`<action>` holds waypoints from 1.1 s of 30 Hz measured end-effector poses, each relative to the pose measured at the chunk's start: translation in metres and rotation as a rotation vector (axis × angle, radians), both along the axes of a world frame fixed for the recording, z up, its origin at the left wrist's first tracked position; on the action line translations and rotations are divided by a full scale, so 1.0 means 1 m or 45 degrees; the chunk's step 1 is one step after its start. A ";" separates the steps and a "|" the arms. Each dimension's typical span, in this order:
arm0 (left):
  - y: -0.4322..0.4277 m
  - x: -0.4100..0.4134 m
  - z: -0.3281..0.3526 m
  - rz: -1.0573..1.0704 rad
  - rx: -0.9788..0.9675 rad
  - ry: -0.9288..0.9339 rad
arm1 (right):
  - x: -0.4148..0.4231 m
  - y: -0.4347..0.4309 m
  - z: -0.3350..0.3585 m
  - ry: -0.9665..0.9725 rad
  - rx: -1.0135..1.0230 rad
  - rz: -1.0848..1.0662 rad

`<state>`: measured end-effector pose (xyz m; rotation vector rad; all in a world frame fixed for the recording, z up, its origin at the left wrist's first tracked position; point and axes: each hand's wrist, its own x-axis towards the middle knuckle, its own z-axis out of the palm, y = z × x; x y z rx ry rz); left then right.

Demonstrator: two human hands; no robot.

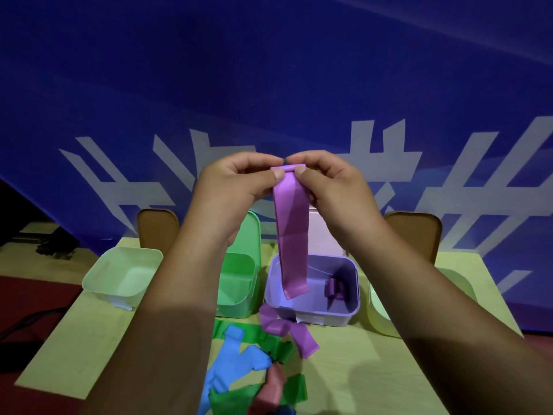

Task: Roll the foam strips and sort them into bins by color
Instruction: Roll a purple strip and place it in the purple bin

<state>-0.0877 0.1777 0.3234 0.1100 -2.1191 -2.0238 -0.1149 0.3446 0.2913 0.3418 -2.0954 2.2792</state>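
A purple foam strip [291,229] hangs in the air above the purple bin [350,314]. Its top end is curled into a small roll. My left hand [239,187] and my right hand [332,187] pinch that rolled top edge from either side, thumbs in front. The strip's loose end dangles over the bin's near-left part. Rolled purple pieces [335,290] lie inside the bin. On the table in front lie loose strips: purple [287,330], green [263,339], blue [236,363] and red [270,387].
A green bin [239,283] with its lid raised stands left of the purple one. A pale bin [122,274] sits at far left and another pale bin [380,313] at right behind my forearm. Two brown chair backs [157,229] stand behind the yellow table [74,339].
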 end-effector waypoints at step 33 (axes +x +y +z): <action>-0.008 0.001 -0.004 0.072 -0.038 0.152 | 0.006 -0.003 0.024 0.088 0.065 0.050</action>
